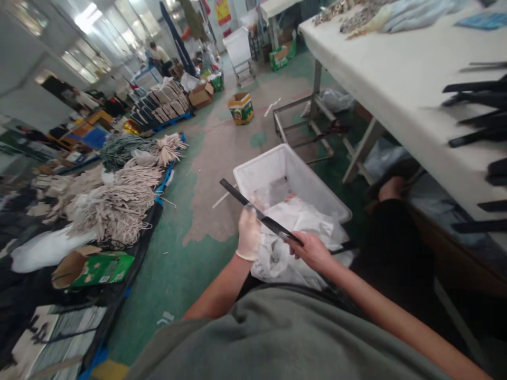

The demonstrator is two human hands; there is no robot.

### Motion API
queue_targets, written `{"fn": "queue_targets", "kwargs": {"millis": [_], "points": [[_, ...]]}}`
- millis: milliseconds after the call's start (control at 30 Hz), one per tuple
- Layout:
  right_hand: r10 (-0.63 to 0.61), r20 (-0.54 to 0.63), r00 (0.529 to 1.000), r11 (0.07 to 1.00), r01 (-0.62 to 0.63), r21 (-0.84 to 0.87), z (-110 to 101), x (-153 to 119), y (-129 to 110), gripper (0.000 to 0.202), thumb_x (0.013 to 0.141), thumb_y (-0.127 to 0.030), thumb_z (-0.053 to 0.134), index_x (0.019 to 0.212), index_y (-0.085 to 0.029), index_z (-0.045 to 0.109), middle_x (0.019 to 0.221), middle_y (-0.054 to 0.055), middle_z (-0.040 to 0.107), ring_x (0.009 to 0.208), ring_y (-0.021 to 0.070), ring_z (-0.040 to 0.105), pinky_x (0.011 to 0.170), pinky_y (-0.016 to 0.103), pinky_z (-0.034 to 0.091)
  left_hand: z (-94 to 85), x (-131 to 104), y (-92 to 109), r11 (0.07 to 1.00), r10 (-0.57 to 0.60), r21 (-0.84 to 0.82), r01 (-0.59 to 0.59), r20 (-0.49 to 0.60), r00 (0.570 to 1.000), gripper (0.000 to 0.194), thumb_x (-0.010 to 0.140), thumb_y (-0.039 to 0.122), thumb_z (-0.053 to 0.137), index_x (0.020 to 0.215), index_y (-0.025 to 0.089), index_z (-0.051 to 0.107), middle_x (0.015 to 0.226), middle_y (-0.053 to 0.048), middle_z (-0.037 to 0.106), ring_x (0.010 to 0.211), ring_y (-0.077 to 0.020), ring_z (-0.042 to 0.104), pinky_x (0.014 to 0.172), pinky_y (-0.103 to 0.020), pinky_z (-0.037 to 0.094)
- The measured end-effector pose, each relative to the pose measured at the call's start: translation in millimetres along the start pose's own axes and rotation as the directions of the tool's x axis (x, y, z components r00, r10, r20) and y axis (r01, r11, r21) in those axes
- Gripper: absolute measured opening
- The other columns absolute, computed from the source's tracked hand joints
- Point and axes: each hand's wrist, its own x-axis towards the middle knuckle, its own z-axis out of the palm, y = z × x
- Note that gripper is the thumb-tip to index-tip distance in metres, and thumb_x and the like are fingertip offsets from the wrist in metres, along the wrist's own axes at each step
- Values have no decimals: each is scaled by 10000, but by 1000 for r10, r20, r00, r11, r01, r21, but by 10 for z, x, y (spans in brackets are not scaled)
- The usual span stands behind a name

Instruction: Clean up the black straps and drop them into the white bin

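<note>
A long black strip (pixel 273 224) slants across the lap, its far end up to the left. My left hand (pixel 249 232), in a pale glove, is closed around its middle. The bare right hand (pixel 311 250) grips its near end. Beneath and beyond both hands, a white plastic bin (pixel 317 198) holds crumpled white bags (pixel 317 227), some of which spill over its near side. The fingertips of my left hand are partly hidden and blurred.
On the right stands a white table (pixel 380 58) with several black strips (pixel 479 119) and pale gloves (pixel 420 16). Bundles of beige cords (pixel 114 206) lie to the left. A small carton (pixel 241 109) sits on the floor ahead; people are in the far background.
</note>
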Motion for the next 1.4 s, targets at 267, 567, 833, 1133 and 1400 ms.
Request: {"fn": "queue_targets", "kwargs": {"millis": [267, 567, 833, 1133, 1400], "points": [[91, -8, 996, 994, -91, 67, 14, -4, -122, 324, 956, -384, 494, 732, -170, 591, 635, 27, 683, 519, 120, 617, 524, 210, 405, -16, 34, -230, 984, -49, 179, 27, 118, 992, 293, 651, 366, 856, 782, 161, 694, 868, -55, 736, 900, -197, 696, 857, -296, 502], [145, 387, 911, 835, -322, 446, -432, -422, 162, 500, 859, -582, 625, 1042, -117, 618, 1013, 149, 730, 698, 161, 690, 636, 251, 528, -213, 558, 76, 999, -43, 26, 46, -94, 995, 184, 927, 328, 603, 832, 170, 606, 814, -26, 708, 731, -110, 678, 787, -260, 521], [120, 437, 891, 878, -300, 372, -503, -1170, 250, 598, 853, -676, 541, 905, -100, 693, 839, 65, 674, 712, 158, 601, 669, 260, 467, -281, 867, 174, 995, -93, -40, 88, -157, 983, 227, 1001, 272, 480, 832, 180, 600, 765, 11, 688, 648, -85, 655, 710, -245, 512], [277, 231, 933, 768, -359, 530, -553, -1394, 275, 562, 779, -686, 614, 854, -129, 610, 747, 14, 574, 693, 148, 530, 659, 269, 442, 25, 1353, -47, 981, -193, 15, 195, -77, 978, 217, 969, 285, 535, 784, 179, 573, 650, 32, 627, 507, -65, 567, 591, -199, 468], [428, -111, 897, 777, -302, 553, -1079, -192, 438, 357, 831, -472, 668, 730, -137, 594, 639, 46, 625, 496, 116, 520, 461, 236, 403, 831, 2205, -1, 942, -196, 288, 172, 56, 979, 445, 924, 599, 482, 1103, 204, 579, 1178, -127, 641, 1097, -207, 612, 912, -347, 497]]}}
